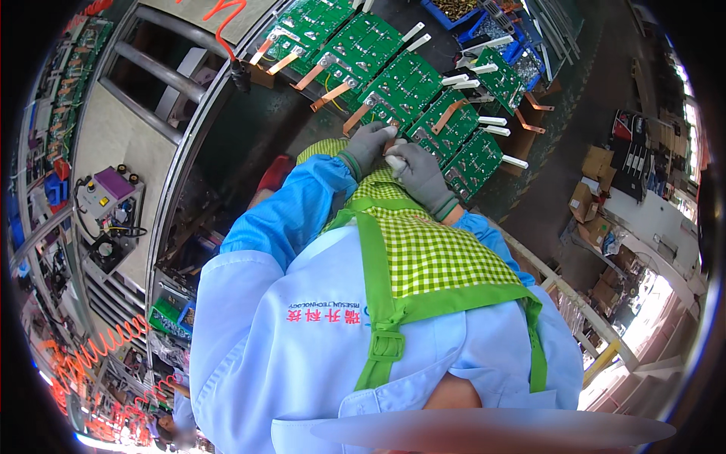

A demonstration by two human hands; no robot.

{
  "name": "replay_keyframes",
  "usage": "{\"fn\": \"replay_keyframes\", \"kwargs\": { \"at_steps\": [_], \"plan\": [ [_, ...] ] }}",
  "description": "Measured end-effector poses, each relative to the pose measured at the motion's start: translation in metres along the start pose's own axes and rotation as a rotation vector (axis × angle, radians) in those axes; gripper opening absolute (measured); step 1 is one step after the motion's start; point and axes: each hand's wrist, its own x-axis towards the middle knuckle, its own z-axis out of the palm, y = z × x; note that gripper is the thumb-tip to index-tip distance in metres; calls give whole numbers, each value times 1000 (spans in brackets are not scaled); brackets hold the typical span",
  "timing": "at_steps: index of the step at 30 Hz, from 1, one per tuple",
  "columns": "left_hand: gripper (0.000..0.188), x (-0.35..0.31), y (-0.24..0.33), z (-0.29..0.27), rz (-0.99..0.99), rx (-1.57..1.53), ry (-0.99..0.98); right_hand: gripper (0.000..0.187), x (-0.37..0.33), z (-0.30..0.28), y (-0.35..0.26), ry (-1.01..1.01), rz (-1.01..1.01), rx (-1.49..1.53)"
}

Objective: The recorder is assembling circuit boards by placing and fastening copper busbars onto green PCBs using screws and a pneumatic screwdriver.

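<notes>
One copper strip is sitting at the near edge of a green board, your left hand pinching it, right hand curling, grip unclear; probably feeling stiff, light; flat sides suiting fingertips.

A head-worn fisheye looks steeply down from close above the checked apron, with gloved hands and green circuit boards farther off, the workshop curving around.

A grey control box with a purple panel stood at left, below metal rollers. Cardboard boxes sat at far right.
</notes>
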Motion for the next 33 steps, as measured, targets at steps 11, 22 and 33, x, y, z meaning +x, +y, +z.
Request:
{"fn": "replay_keyframes", "kwargs": {
  "at_steps": [11, 22, 33],
  "plan": [
    [23, -3, 31, 5, -150, 427, 108, 36, 37, -44, 20, -152, 128, 177],
    [27, -2, 23, 3, -118, 403, 135, 21, 59, -28, 28, -131, 256, -14],
    [24, 1, 21, 4, -63, 498, 27, 18, 56, -22, 29, -51, 314, -251]
  ]
}}
